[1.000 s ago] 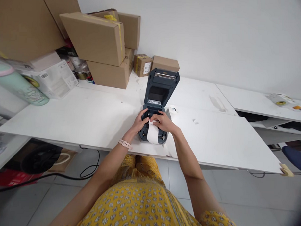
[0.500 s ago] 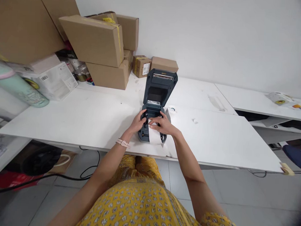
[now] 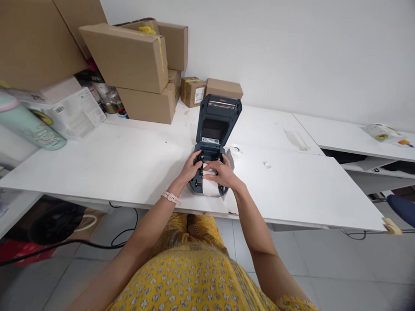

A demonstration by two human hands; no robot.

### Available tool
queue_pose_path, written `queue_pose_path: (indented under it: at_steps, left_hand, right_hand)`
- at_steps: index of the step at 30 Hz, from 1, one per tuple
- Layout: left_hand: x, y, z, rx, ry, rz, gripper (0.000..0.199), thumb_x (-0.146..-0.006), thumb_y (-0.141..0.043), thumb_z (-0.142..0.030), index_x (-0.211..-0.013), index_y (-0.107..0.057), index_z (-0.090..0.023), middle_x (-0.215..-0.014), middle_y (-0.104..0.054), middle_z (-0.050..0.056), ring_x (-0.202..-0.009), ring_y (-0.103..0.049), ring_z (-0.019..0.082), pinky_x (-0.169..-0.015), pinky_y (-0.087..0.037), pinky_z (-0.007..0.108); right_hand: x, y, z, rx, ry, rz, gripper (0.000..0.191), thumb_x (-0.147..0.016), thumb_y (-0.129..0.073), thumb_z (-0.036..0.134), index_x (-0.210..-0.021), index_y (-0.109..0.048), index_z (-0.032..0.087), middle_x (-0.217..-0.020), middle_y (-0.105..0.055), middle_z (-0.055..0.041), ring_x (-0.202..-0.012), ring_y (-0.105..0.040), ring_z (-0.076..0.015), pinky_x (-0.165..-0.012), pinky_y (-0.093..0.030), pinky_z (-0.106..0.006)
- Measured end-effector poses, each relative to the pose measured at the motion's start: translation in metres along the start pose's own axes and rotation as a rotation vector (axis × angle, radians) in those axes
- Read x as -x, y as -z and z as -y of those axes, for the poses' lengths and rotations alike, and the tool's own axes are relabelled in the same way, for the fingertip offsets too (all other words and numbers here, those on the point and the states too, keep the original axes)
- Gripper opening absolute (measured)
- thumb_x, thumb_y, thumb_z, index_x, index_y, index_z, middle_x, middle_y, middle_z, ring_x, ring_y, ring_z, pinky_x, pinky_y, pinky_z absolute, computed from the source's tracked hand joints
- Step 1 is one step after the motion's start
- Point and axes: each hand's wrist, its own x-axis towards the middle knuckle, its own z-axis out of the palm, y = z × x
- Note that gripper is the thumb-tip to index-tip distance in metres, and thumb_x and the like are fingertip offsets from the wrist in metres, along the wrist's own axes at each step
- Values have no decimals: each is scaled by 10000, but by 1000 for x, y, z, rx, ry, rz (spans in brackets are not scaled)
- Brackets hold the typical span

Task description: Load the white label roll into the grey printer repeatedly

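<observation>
- A wide white surface point(image 3: 125, 166) is stretching across the room against the wall, and a person in a yellow patterned garment is standing at its near edge.
- Big brown cardboard boxes point(image 3: 129, 57) are piling up at the far left of the surface, with two smaller boxes point(image 3: 210, 88) sitting just beside them near the wall.
- A white printed carton point(image 3: 71, 112) is lying tilted in front of the pile, and a pale green bottle point(image 3: 26, 124) is showing blurred at the left edge.
- A second white surface point(image 3: 347, 137) is running off to the right, carrying a small yellow and white packet point(image 3: 381, 132).
- A dark label printer point(image 3: 213, 142) is sitting near the front edge of the surface, its lid standing open and tilted back.
- A white paper roll point(image 3: 210, 186) is lying in the printer's open bay, its strip hanging over the front.
- The left hand point(image 3: 190, 169), a pale band on its wrist, is curling its fingers into the left side of the bay, touching the printer's inside.
- The right hand point(image 3: 222, 173) is lying over the roll, fingers bent and pressing on the paper; I cannot tell whether it is truly pinching the paper.
- A small white scrap point(image 3: 267, 165) is lying on the surface, to the right of the printer.
</observation>
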Motion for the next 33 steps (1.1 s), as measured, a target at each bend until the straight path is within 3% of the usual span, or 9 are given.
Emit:
queue_pose_path:
  at_steps: [17,22,25,27,29,31,33]
  left_hand:
    - [1,1,-2,-4,-8,26,605,-837,-620,-296,-1429,-539,-201,-1496,-539,112,-1405,-476,284,-1211,-331,466]
    - [26,-1,-8,-50,34,-3,571,-864,-624,-351,-1417,-554,-225,-1512,-527,107,-1423,-459,285,-1218,-315,458]
    - [54,-4,-6,-65,34,-24,652,-845,-674,-392,-1462,-505,-260,-1561,-473,96,-1466,-408,290,-1231,-292,462]
    - [70,-5,-3,-43,56,-19,728,-821,-714,-405,-1494,-462,-286,-1560,-476,91,-1479,-391,298,-1234,-287,470]
    - [81,-5,-2,-17,83,-3,813,-795,-751,-412,-1526,-412,-303,-1554,-483,92,-1483,-387,306,-1234,-289,476]
    - [86,-5,-4,-9,101,8,899,-767,-785,-414,-1553,-360,-312,-1562,-473,95,-1483,-389,310,-1233,-295,476]
    - [89,-6,-6,-14,111,3,969,-751,-804,-418,-1575,-306,-315,-1580,-450,100,-1476,-402,306,-1229,-307,469]
  right_hand:
    - [6,-6,8,58,-38,-36,343,-856,-736,483,-1103,-702,248,-1415,-646,-95,-1372,-553,-302,-1244,-95,-646]
    - [45,-28,37,240,-48,-139,489,-975,-586,457,-1408,-573,230,-1574,-472,-116,-1504,-383,-319,-1244,-174,-638]
    - [83,-29,57,181,9,-92,548,-982,-566,489,-1475,-508,256,-1591,-447,-98,-1516,-363,-309,-1252,-176,-644]
    - [97,-13,62,60,57,-80,464,-974,-582,499,-1403,-574,324,-1527,-544,-48,-1460,-461,-282,-1264,-167,-632]
    - [91,16,58,-43,71,-220,386,-975,-585,494,-1336,-619,364,-1444,-631,-14,-1383,-554,-257,-1270,-195,-603]
    - [62,51,42,-90,54,-511,407,-978,-564,510,-1351,-609,354,-1466,-609,-33,-1397,-536,-263,-1246,-289,-561]
    - [13,85,18,-134,28,-713,500,-968,-528,580,-1408,-556,343,-1552,-512,-43,-1472,-435,-273,-1243,-308,-532]
